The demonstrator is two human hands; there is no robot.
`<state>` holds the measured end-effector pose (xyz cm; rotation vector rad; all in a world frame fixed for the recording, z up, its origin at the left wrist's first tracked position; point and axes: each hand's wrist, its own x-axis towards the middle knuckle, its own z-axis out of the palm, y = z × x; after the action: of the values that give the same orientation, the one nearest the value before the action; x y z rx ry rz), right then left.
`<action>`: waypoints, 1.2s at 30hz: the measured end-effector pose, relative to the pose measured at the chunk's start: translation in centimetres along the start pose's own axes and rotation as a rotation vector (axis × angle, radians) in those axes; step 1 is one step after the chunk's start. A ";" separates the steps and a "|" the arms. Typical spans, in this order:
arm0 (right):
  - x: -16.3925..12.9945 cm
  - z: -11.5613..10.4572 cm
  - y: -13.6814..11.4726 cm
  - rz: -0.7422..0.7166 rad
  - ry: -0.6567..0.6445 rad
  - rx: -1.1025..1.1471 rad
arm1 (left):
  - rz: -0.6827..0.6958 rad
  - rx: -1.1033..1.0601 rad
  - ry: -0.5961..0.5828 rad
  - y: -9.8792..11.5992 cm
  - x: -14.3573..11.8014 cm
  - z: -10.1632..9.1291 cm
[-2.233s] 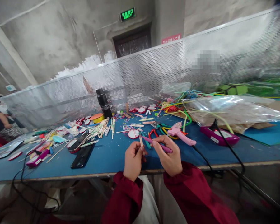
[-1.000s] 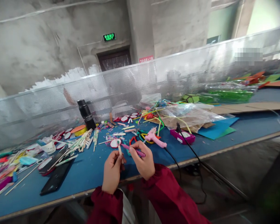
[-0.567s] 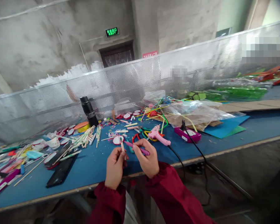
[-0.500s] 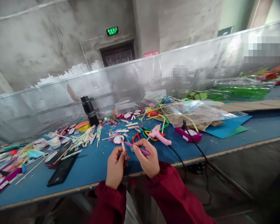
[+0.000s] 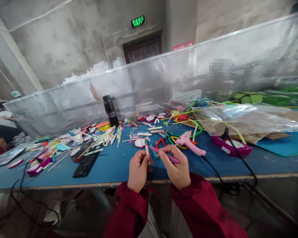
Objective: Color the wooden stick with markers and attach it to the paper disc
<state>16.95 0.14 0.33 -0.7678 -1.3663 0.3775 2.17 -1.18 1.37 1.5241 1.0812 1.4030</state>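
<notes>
My left hand (image 5: 138, 169) is closed around a pale flat craft stick (image 5: 147, 148), which points upward between thumb and fingers. In my right hand (image 5: 176, 165) is a slim purple pen (image 5: 174, 160), pinched with its tip towards the stick; whether they touch I cannot tell. Both hands are above the front part of the blue table (image 5: 111, 172). Just behind the stick lies a white disc with a red rim (image 5: 139, 142). A pink glue gun (image 5: 192, 145) rests to the right, beside red-handled pliers (image 5: 161, 142).
Left of my hands are a black phone (image 5: 85, 167), a pile of sticks (image 5: 108, 137) and a black bottle (image 5: 110, 110). A purple box (image 5: 230, 145) with a black cable and clear plastic (image 5: 240, 115) lie right. A perforated metal screen (image 5: 149, 79) runs behind. Another person (image 5: 1, 142) is at far left.
The view has swung left, so the table and hands appear further right and a person shows at the left edge. Both hands keep their holds on the stick and the pen.
</notes>
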 end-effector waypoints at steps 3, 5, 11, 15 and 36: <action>0.0 0.0 0.0 0.008 0.007 0.009 | -0.002 0.002 -0.005 0.0 0.0 0.0; 0.0 0.1 0.0 0.010 0.010 0.007 | -0.001 0.003 -0.007 0.0 0.0 0.0; 0.0 0.1 0.1 0.010 0.015 -0.002 | -0.011 -0.014 -0.006 -0.2 0.0 0.0; -0.1 0.1 -0.1 0.021 0.036 0.006 | -0.014 -0.015 0.001 0.0 -0.1 0.1; -0.1 0.1 -0.1 0.036 0.044 -0.001 | 0.009 0.013 -0.003 0.0 -0.1 0.1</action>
<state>16.78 0.03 0.32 -0.7977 -1.3131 0.3865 2.26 -1.28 1.28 1.5416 1.0848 1.4024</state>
